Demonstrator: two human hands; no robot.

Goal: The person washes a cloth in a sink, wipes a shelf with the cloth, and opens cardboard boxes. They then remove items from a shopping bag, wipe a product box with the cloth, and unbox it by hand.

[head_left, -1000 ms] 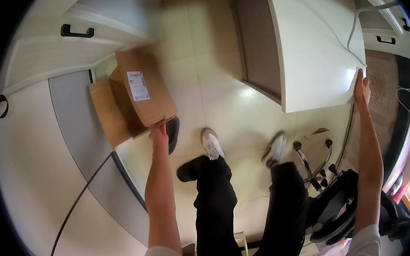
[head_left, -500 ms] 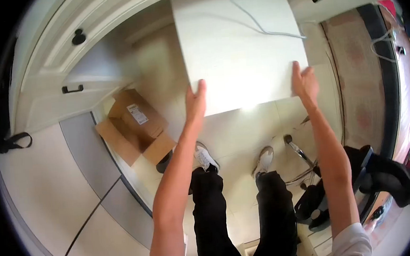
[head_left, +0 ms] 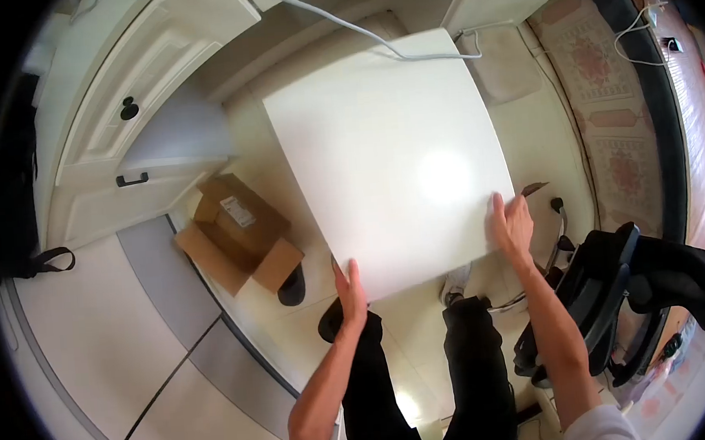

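A large white board is held out in front of my legs, hiding part of the floor and my feet. My left hand grips its near left corner, thumb on top and fingers underneath. Farther right, my right hand grips the near right corner in the same way. A pale grey cable runs down from the top and crosses the board's far edge. Whether the board has anything beneath it is hidden.
An open cardboard box lies on the floor to the left, with a dark slipper beside it. White cabinets stand left and behind. A black chair is at the right, near a bed.
Both hands have drawn the board back toward my body, and it has turned slightly. Its far edge is now in view, and the cable lies nearer that edge.
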